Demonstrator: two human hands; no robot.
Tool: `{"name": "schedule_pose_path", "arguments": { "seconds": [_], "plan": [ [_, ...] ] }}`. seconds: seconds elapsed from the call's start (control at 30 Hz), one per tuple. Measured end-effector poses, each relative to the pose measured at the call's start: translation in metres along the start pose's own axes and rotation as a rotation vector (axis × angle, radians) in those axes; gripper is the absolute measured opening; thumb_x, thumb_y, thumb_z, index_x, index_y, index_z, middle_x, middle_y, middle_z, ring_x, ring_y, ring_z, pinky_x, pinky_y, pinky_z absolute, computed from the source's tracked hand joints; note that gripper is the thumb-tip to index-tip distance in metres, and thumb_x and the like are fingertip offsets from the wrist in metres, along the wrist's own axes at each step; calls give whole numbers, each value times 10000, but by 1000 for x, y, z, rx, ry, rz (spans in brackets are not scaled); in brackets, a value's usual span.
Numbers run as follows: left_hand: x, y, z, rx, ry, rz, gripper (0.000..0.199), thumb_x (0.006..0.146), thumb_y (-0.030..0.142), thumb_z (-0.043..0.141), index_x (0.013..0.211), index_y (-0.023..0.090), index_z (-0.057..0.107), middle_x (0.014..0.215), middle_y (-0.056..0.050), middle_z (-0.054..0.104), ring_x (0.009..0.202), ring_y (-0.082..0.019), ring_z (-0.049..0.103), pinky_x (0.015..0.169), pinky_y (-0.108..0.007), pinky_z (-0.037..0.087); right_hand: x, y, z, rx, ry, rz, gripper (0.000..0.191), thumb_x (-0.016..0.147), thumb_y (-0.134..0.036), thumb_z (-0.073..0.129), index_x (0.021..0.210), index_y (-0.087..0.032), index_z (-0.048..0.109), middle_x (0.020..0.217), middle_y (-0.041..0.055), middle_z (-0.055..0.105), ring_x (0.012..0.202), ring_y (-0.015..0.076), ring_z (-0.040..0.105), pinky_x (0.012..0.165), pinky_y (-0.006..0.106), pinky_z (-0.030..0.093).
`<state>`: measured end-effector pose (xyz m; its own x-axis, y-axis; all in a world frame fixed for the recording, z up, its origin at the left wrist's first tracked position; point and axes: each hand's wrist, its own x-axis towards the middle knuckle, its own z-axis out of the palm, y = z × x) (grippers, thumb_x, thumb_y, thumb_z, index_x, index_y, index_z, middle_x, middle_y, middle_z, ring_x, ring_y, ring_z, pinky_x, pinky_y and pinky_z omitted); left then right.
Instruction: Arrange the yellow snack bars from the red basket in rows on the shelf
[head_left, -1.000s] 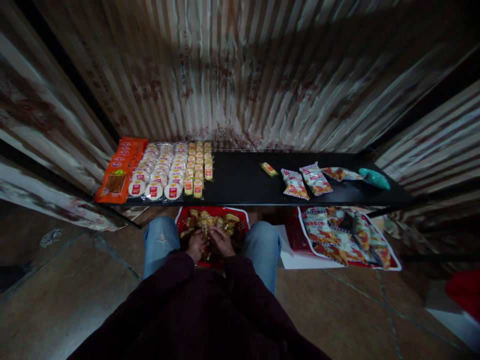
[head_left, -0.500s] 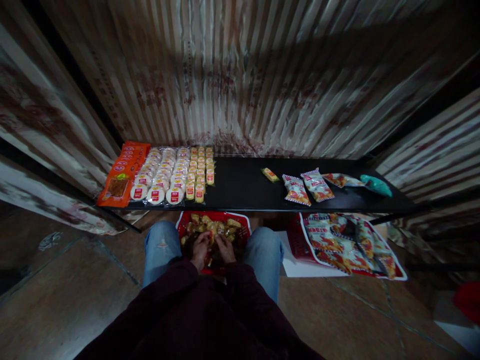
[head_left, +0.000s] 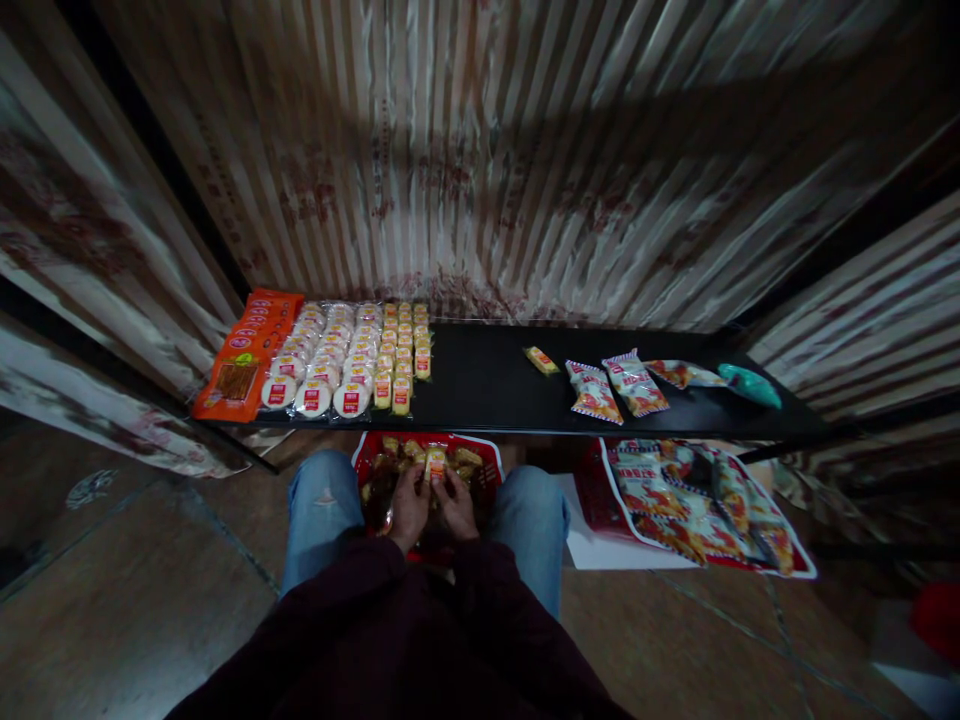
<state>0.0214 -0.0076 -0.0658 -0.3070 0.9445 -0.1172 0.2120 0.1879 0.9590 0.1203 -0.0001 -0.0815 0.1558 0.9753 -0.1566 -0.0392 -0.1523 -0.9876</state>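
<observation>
Between my knees, my left hand point(head_left: 410, 508) and my right hand point(head_left: 454, 503) together pinch a small wrapped yellow snack point(head_left: 435, 464), its red-and-white label facing up. Both hands are closed on its lower end. Below them is a red basket point(head_left: 491, 462) with a white rim, holding several more such yellow packets point(head_left: 466, 457). On the black shelf point(head_left: 480, 385) ahead, rows of matching yellow snacks point(head_left: 403, 390) stand beside rows of round white packaged crackers point(head_left: 312, 398). One loose yellow packet point(head_left: 541, 360) lies farther right on the shelf.
An orange snack bag point(head_left: 248, 355) lies at the shelf's left end. Several striped-edge snack bags point(head_left: 636, 382) and a green bag point(head_left: 750, 385) lie on the right. A second red basket point(head_left: 602, 490) full of snack bags stands below right. A striped curtain point(head_left: 450, 150) hangs behind.
Both hands have drawn together, and the yellow snack now shows upright between the fingertips above the basket. The view has tipped slightly, so the shelf sits a little lower.
</observation>
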Motion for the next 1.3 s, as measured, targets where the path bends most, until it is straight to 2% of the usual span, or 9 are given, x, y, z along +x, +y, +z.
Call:
{"name": "schedule_pose_path", "arguments": {
  "seconds": [0.1, 0.2, 0.47, 0.63, 0.8, 0.97, 1.1, 1.3],
  "plan": [
    [3, 10, -2, 45, -2, 90, 288, 787, 147, 509, 1048, 158, 630, 1053, -110, 664, 975, -202, 613, 941, -392, 466, 4, -11, 0, 6, 7, -14, 498, 653, -517, 696, 1052, -218, 683, 1068, 65, 714, 999, 245, 644, 944, 390, 486],
    [7, 23, -5, 54, 30, 140, 323, 769, 105, 494, 1057, 164, 628, 1067, -104, 648, 996, -198, 598, 950, -379, 459, 11, -23, 2, 5, -27, -37, 465, 699, -472, 659, 1086, -214, 665, 1043, 55, 717, 969, 225, 644, 932, 374, 492],
    [28, 54, -6, -17, 7, 131, 282, 778, 97, 509, 1040, 172, 585, 1048, -91, 637, 968, -176, 598, 938, -343, 453, 33, -49, 10, -35, -51, -102, 406, 763, -385, 591, 1136, -231, 635, 1127, 58, 687, 1026, 216, 632, 975, 367, 465],
    [40, 74, -5, 66, 27, 114, 207, 798, 115, 506, 977, 178, 589, 985, -83, 628, 938, -185, 596, 908, -350, 460, 50, -63, 13, -74, -39, -170, 405, 757, -366, 584, 1127, -210, 632, 1098, 76, 693, 1010, 225, 633, 960, 377, 474],
    [47, 93, -8, 237, 91, 171, 331, 785, 66, 459, 1048, 173, 631, 1043, -105, 595, 989, -204, 578, 942, -349, 444, 68, -76, 20, -115, -12, -229, 376, 764, -364, 568, 1090, -191, 636, 1054, 86, 698, 970, 225, 641, 920, 383, 488],
    [61, 102, -8, 254, 94, 192, 417, 758, 42, 448, 1110, 156, 640, 1065, -117, 603, 1021, -222, 579, 973, -350, 440, 85, -83, 25, -240, 27, -261, 330, 790, -324, 563, 1088, -201, 631, 1055, 70, 707, 981, 209, 637, 918, 356, 483],
    [71, 106, -6, 235, 106, 158, 438, 745, 41, 458, 1114, 182, 649, 1098, -108, 614, 1077, -225, 565, 1006, -349, 424, 98, -86, 26, -324, 26, -267, 319, 802, -318, 575, 1101, -224, 632, 1056, 56, 711, 986, 204, 636, 918, 347, 482],
    [81, 105, 0, 173, 56, 167, 503, 720, 29, 465, 1174, 176, 624, 1192, -111, 603, 1152, -224, 541, 1054, -359, 400, 115, -88, 30, -386, 30, -267, 324, 804, -299, 577, 1119, -244, 628, 1015, 42, 720, 935, 199, 649, 875, 328, 492]
  ]
}}
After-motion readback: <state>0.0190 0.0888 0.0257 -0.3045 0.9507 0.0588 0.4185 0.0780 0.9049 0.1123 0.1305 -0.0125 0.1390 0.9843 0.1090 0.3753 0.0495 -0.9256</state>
